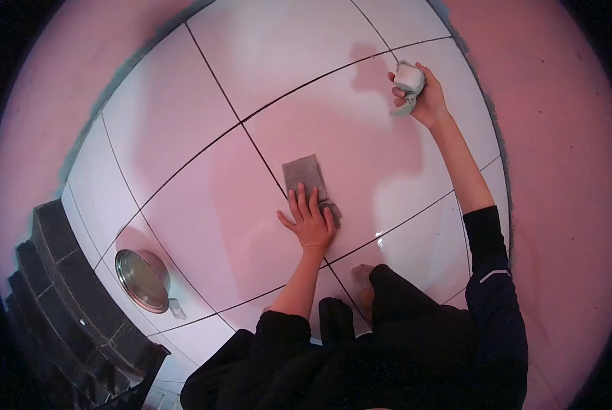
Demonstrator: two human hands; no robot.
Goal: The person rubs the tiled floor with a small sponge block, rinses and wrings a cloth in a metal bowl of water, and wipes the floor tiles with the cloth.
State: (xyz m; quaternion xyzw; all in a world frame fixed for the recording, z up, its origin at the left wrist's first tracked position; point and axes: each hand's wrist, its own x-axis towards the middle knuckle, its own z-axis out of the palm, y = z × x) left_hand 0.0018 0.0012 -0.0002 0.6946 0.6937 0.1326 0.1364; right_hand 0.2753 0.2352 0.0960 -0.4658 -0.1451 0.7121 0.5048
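Note:
On the pale tiled floor (203,205), my left hand (309,220) lies with its fingers spread over the lower part of a grey-brown folded cloth (302,171). Part of the cloth bunches out beside the thumb, to the right. My right hand (425,94) is farther forward and to the right, its arm stretched out. Its fingers are wrapped round a small white block (408,77) with a pale green cloth or wrapper (405,106) around it and hanging below. What the block is cannot be made out.
A round metal bowl (143,281) stands at the left, with a small clear piece (177,309) beside it. Dark tiled steps (80,294) rise at the lower left. Pink walls (552,137) border the floor. My foot (362,275) shows near my knees.

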